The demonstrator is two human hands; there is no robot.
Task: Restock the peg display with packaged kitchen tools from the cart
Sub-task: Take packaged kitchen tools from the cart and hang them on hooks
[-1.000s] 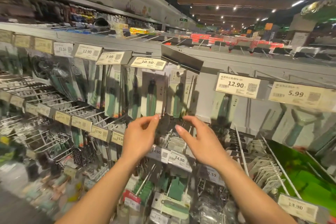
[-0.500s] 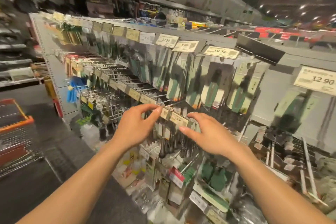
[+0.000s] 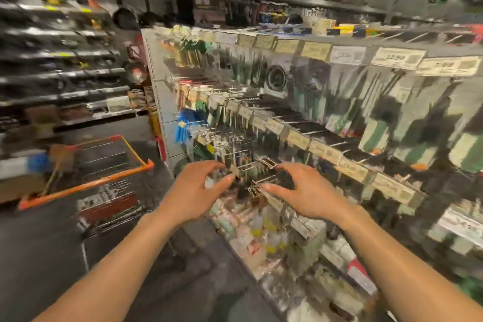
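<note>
Card-and-film packs of green-handled kitchen tools (image 3: 376, 128) hang in rows on the peg display (image 3: 154, 81). The cart (image 3: 86, 185) stands well apart at left, its contents too blurred to name. Grip of left hand (image 3: 194, 192) and right hand (image 3: 305, 191): spread, fingers loosely bent, holding nothing, near the lower pegs. Judgement: packs are light, the card stiff but creasable, the film slippery. Best pinched flat at the card's top edge, beside the hang hole.
</note>
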